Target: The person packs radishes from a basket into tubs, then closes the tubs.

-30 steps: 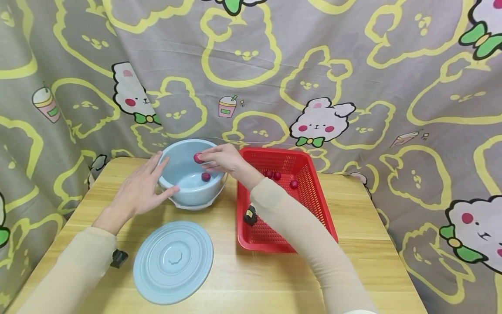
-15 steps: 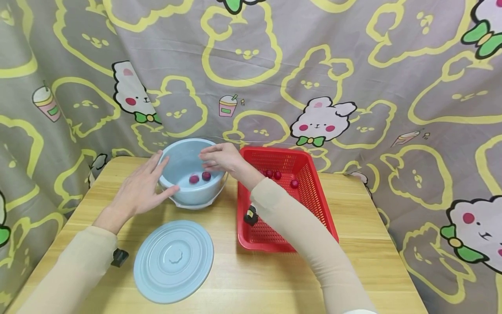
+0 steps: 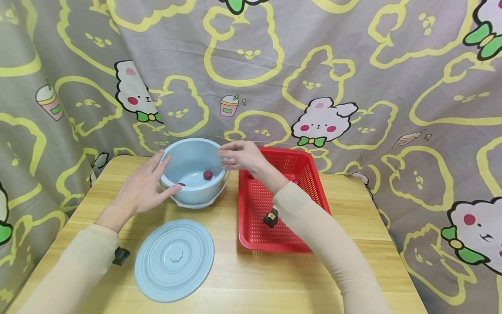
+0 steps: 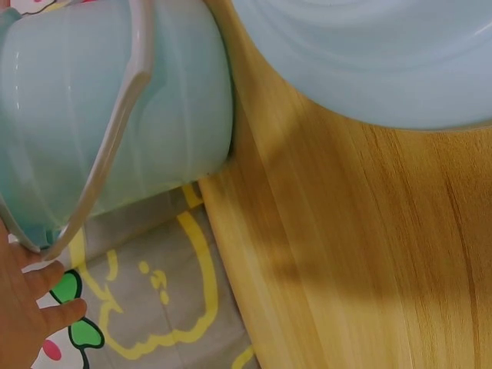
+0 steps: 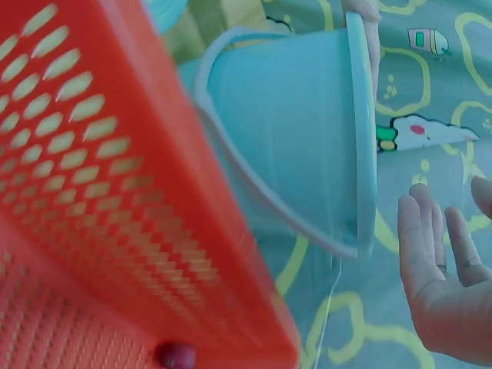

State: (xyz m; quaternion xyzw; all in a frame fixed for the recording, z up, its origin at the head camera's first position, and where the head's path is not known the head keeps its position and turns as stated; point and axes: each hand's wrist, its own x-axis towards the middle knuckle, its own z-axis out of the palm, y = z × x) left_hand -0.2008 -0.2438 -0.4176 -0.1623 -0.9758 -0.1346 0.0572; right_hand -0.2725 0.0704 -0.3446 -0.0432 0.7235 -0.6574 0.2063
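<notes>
Behind a wooden table (image 3: 251,290), cartoon-print curtain (image 3: 255,43). Right hand (image 3: 243,158) near the bucket (image 3: 192,195), apart from its right rim; fingers (image 5: 410,238) parted, nothing visible in hold. Left hand (image 3: 143,185) at the left rim, fingers spread nearly straight, perhaps for steadying. Inside, one fruit (image 3: 208,175) on the bucket floor, a second fruit (image 3: 182,185) barely showing beside the left thumb. Handle (image 4: 141,54) lowered nearside, likely to clear the mouth. Just right, basket (image 3: 246,213) with more fruit (image 5: 177,355), presumably close for short reaches. Lid (image 3: 175,266) flat in front, off the bucket, probably for access.
</notes>
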